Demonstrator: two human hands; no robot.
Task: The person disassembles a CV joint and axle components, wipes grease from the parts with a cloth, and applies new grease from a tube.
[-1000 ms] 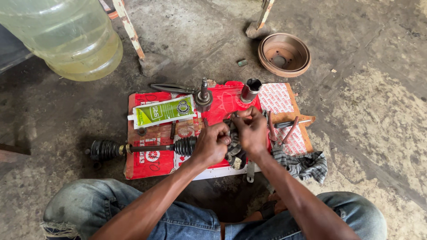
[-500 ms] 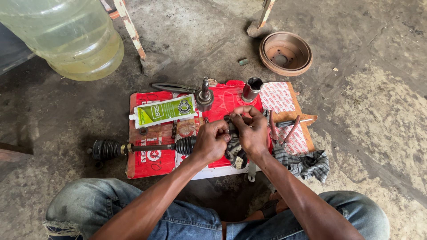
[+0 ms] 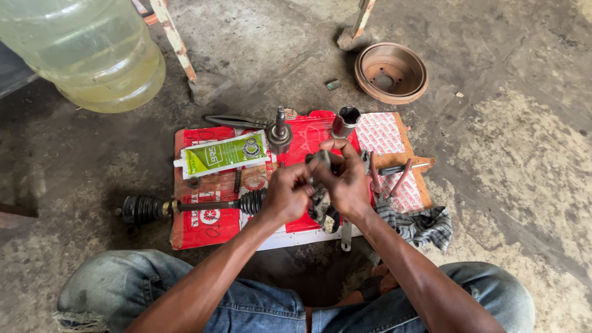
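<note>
Far left, a big clear water jug (image 3: 83, 52) with yellowish liquid sits on the concrete floor (image 3: 505, 160). Moving in, a drive axle shaft (image 3: 203, 205) lies across the red printed cardboard (image 3: 203, 228), its black ribbed boot (image 3: 140, 208) hanging off the left edge and a second, smaller boot (image 3: 253, 201) right beside the left wrist. Above it, a green grease sachet (image 3: 223, 154) lies flat, dark pliers (image 3: 237, 121) behind it, and a metal joint housing (image 3: 279, 132) stands upright with its stub pointing up.

Now the middle. Left hand (image 3: 285, 194) is curled tight, fingers folded in, gripping the near side of a dark greasy part wrapped in a grimy rag (image 3: 319, 200). Right hand (image 3: 348, 185) is closed round the other side, fingers arched over the top, thumb pressing in. Both hands have it pinched between them, held just above the cardboard, in front of the knees. What the part is exactly, can't tell; the fingers cover most of it.

Just behind the right hand, a cylindrical socket (image 3: 344, 122) stands. Further right, red-handled pliers (image 3: 385, 182) lie on the cardboard, a checked cloth (image 3: 422, 225) is bunched at the right knee, and a rusty brake drum (image 3: 391, 72) sits open side up, well apart at the back.
</note>
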